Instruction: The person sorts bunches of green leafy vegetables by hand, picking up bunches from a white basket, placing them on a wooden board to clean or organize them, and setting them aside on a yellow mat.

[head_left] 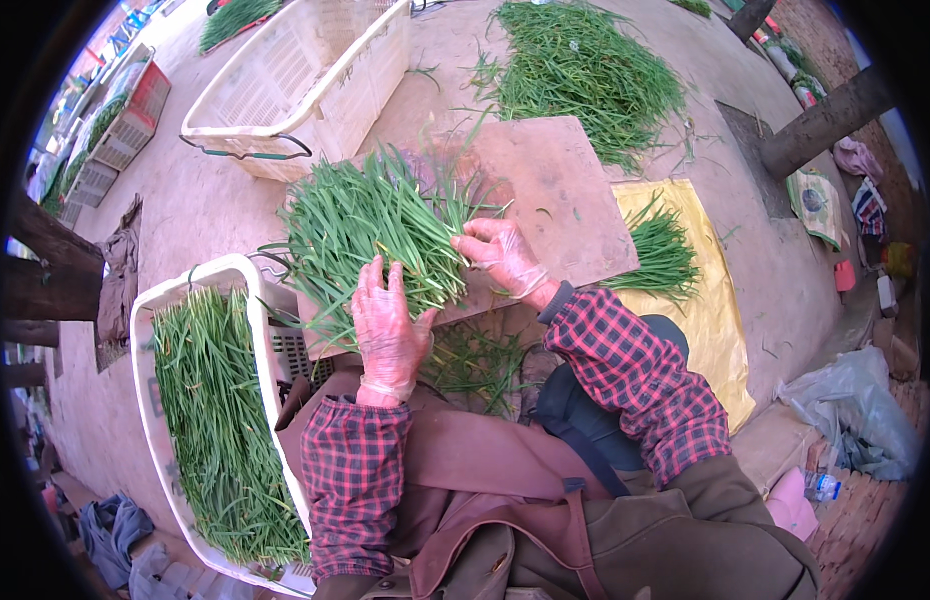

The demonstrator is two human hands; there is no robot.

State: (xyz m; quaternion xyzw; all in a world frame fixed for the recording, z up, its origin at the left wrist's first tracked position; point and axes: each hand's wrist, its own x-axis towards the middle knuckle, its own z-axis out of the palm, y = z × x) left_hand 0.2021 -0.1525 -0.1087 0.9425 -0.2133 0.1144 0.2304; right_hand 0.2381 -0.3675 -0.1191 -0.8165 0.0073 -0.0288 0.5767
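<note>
A pile of garlic chives [360, 225] lies across the left part of a flat board [575, 235] in front of me. My left hand [390, 325], in a thin clear glove, rests on the near side of the pile with its fingers stretched out. At the pile's right edge, my right hand [500, 255] pinches a few chive stalks between thumb and fingers; it is gloved the same way. Some of the stalk ends point toward me, between the two hands.
Left of me stands a white crate [145, 375] filled with chives. Beyond the board is a larger white crate [325, 110], beside a big chive heap [585, 75]. A smaller chive bunch [665, 250] lies on a yellow sack [715, 350] at right. Wooden posts [825, 125] flank the area.
</note>
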